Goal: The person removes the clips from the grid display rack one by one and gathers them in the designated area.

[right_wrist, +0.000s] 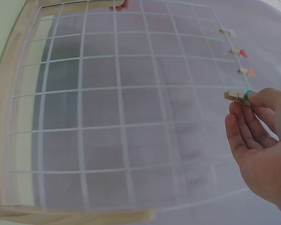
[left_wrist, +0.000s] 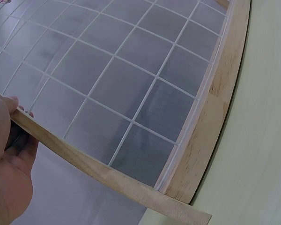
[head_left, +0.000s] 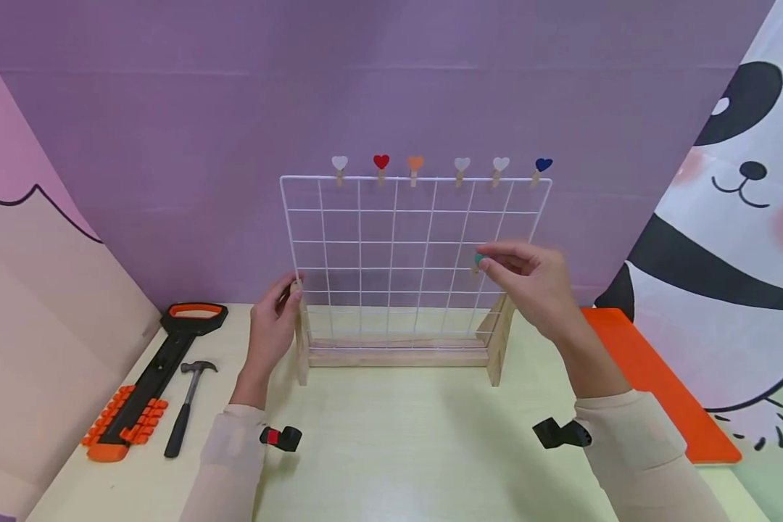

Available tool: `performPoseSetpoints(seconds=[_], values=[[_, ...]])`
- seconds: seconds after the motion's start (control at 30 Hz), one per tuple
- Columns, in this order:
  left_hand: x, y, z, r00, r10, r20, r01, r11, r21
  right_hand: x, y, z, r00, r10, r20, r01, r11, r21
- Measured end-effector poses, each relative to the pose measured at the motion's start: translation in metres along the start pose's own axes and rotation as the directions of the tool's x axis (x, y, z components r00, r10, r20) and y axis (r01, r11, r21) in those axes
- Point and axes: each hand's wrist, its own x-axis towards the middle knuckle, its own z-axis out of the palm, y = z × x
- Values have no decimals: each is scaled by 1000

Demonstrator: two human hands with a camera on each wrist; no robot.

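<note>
A white wire grid (head_left: 391, 241) stands upright in a wooden frame (head_left: 398, 357) on the table. My left hand (head_left: 274, 322) grips the top of the frame's left wooden upright (left_wrist: 79, 154), thumb on one side and fingers on the other. In front of the grid's right half, my right hand (head_left: 531, 286) pinches a small wooden clothespin (right_wrist: 236, 97) with a teal top between thumb and fingers. Several heart clothespins sit along the grid's top wire, among them a red one (head_left: 381, 162), an orange one (head_left: 415, 164) and a dark blue one (head_left: 543, 166).
On the left lie a black and orange tool (head_left: 170, 355) with orange pieces beside its lower part, and a claw hammer (head_left: 191, 406). An orange board (head_left: 665, 391) lies on the right. Behind the grid rises a purple backdrop (head_left: 202, 145).
</note>
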Motion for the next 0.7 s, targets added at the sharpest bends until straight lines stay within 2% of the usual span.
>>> performPoseSetpoints(seconds=[0.27, 0.4, 0.5, 0.7], values=[[-6, 33, 1, 998, -61, 15, 60, 998, 34, -29, 36, -10, 995, 93, -38, -91, 995, 39], [-4, 19, 2, 998, -56, 16, 55, 998, 33, -44, 54, -16, 991, 122, -54, -121, 992, 24], [0, 4, 2, 999, -39, 15, 39, 999, 27, -55, 66, -20, 986, 152, -70, -152, 988, 1], [0, -3, -1, 1000, -6, 12, 6, 1000, 24, -77, 88, -26, 971, 224, -85, -231, 970, -81]])
